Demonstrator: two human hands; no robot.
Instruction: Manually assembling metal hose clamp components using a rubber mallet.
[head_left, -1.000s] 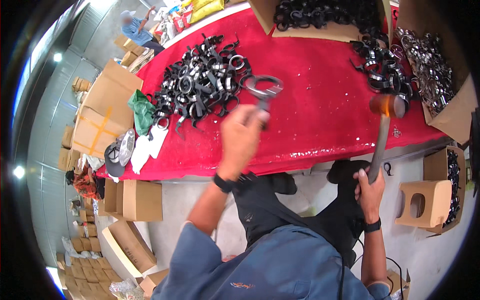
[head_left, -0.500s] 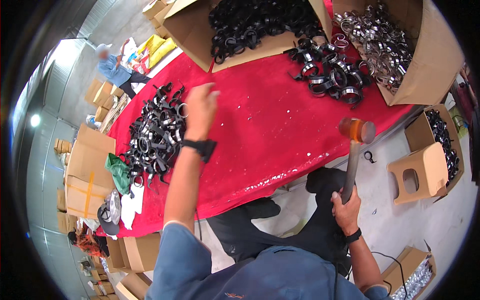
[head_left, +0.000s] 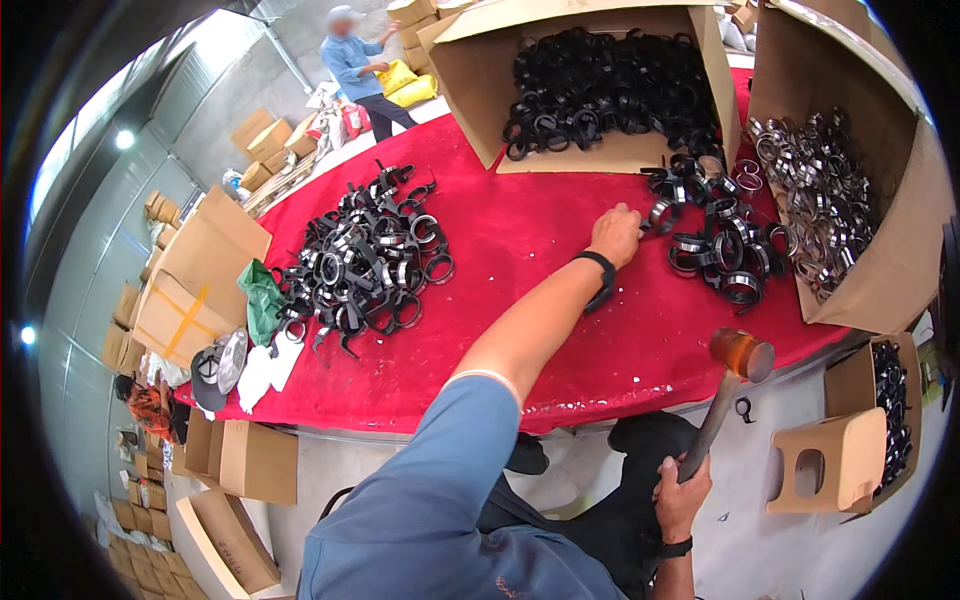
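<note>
My left hand (head_left: 617,236) reaches across the red table to the left edge of a small pile of black rings with metal bands (head_left: 728,240). Its fingers are pinched on the black tail of one black ring (head_left: 661,214). Low at the right, my right hand (head_left: 682,492) is wrapped round the handle of a mallet (head_left: 742,354). The amber head of that mallet is raised near the table's front edge. A larger heap of similar black rings (head_left: 362,262) lies on the left side of the table.
Open cartons of black rings (head_left: 468,85) and bare metal rings (head_left: 880,262) stand at the back. A plastic stool (head_left: 830,462) and a carton of black parts (head_left: 846,385) are on the floor at right. A cap (head_left: 206,378) lies at left; another person (head_left: 352,68) stands far back.
My left hand has swung from beside the left heap to the right pile and taken hold of a ring. My right hand still grips the mallet. The view has shifted.
</note>
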